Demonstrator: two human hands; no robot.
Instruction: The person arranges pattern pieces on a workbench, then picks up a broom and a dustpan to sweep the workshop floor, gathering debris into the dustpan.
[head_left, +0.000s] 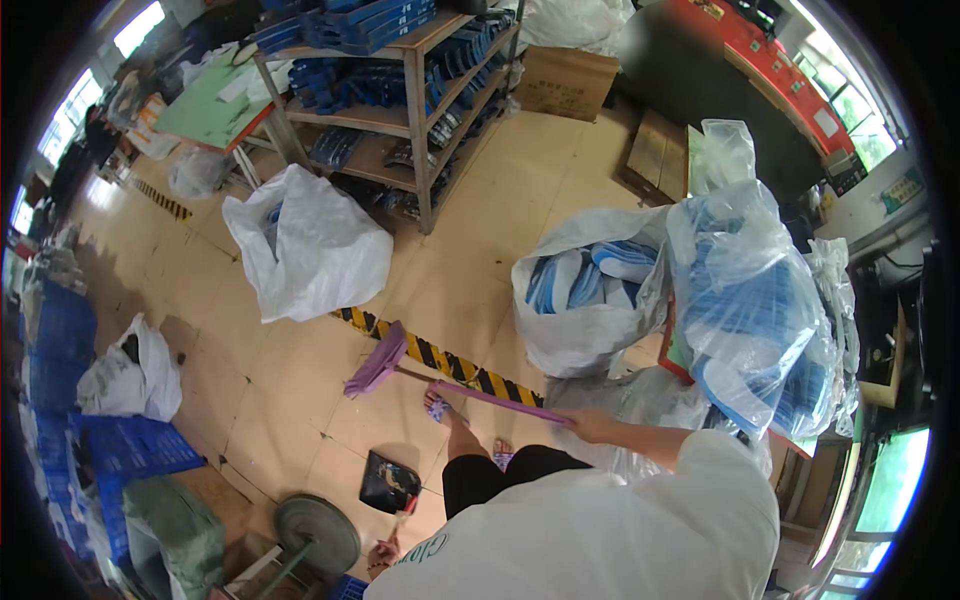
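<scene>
My right hand (592, 426) is wrapped round the end of the purple handle of a broom (375, 365). The broom slants down to the left, its purple head on the tiled floor by a black-and-yellow floor strip (440, 357). At the lower edge, my left hand (382, 556) is closed on the handle of a black dustpan (388, 482), which shows red near the pan. Some light debris seems to lie in the pan. The pan is just left of my legs, in front of a round grey disc-shaped base (317, 536).
White sacks (310, 245) stand ahead and at right (570, 335), the right one filled with blue-and-white pieces. Clear bags of blue pieces (745, 300) are piled at right. A metal shelf (400, 115) holds blue parts. Blue boxes (60, 340) and a white bag (135, 375) line the left.
</scene>
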